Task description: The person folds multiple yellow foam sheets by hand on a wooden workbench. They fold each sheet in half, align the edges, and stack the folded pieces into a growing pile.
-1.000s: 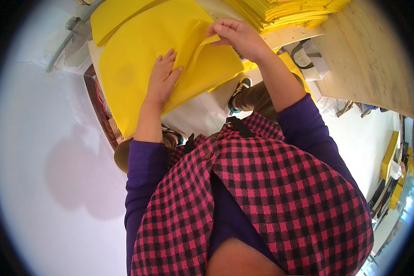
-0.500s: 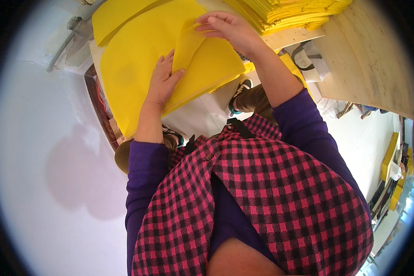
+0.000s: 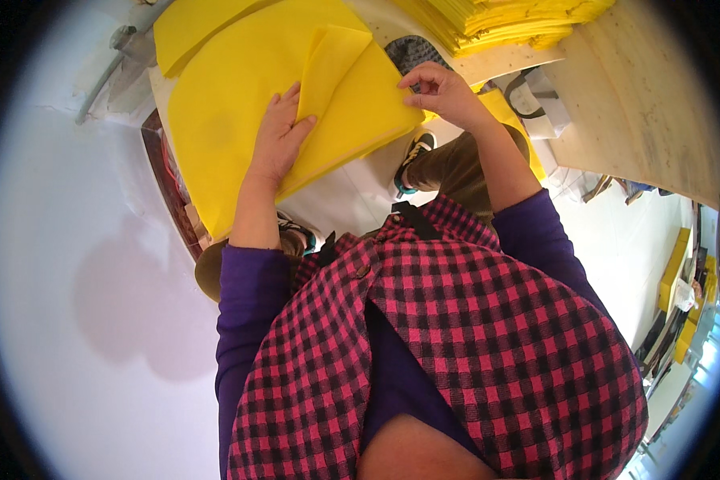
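A stack of thin, soft yellow sheets, felt-like in look, lies across the board in front of me. The upper sheet has a part folded over into a tapering flap. My left hand rests flat on the sheets, fingers stretched and the fingertips beside the flap's left edge. At the sheets' right edge hovers my right hand, its fingers bent and the thumb apart from them. Nothing shows between them. Whether its fingertips touch the sheet edge is hard to make out.
A tall pile of yellow sheets stands at the far right on a wooden board. Past the sheets' right corner lies a dark grey patterned thing. A wooden panel rises on the right, with a white bag beside it. A pale wall borders the left.
My right hand has let go of the flap and moved right and down to the sheets' right edge. The flap stays folded over, and my left hand has hardly moved.
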